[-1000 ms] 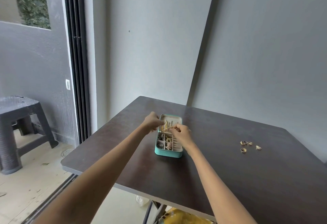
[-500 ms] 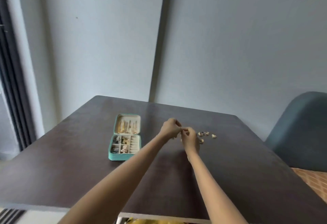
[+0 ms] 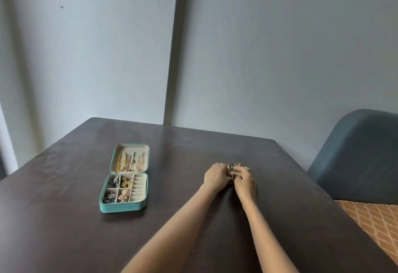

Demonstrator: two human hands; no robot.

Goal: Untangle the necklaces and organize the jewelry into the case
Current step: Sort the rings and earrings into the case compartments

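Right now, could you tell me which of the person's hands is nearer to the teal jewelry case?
The left hand. It is down at the loose rings, on the side facing the teal jewelry case; the right hand is beside it, farther from the case.

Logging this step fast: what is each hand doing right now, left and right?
Left hand: curled over the small gold rings on the dark table; grasp cannot be told.
Right hand: fingers on the same rings; grasp cannot be told.
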